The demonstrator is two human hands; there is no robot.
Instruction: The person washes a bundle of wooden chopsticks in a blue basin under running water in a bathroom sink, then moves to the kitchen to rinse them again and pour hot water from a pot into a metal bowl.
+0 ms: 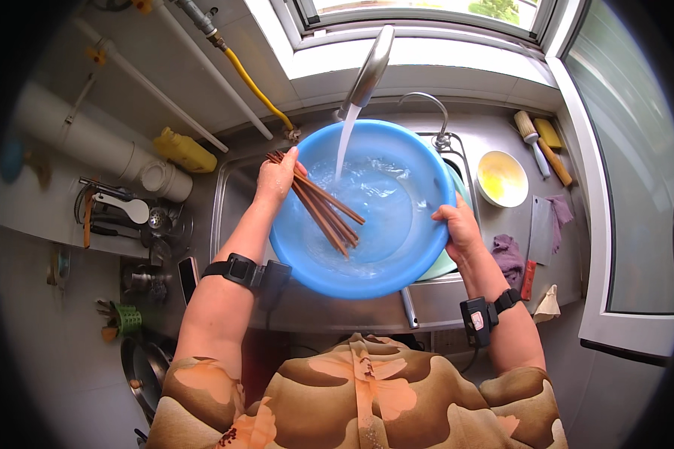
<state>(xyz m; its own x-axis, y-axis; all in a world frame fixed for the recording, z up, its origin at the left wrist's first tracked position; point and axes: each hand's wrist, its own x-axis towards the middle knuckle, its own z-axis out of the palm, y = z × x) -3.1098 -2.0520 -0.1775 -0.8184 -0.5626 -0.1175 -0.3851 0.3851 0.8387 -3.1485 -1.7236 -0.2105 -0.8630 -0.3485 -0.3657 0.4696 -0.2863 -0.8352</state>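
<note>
A large blue plastic basin (365,290) is held over the stainless steel sink (220,205), with water in it. My left hand (278,177) grips a bundle of brown chopsticks (328,210) at the basin's left rim; their far ends slant down over the water. My right hand (459,224) is closed on the basin's right rim, thumb on top. From the metal faucet (370,70) a stream of water (345,140) runs into the basin. Part of a pale green basin (442,265) shows beneath the blue one.
On the right counter are a white bowl (502,178) with yellow residue, a cleaver (540,230) with a red handle, purple cloths (507,258) and a brush (531,143). A yellow bottle (185,150) and a phone (188,279) are on the left. An open window sash (601,224) stands at right.
</note>
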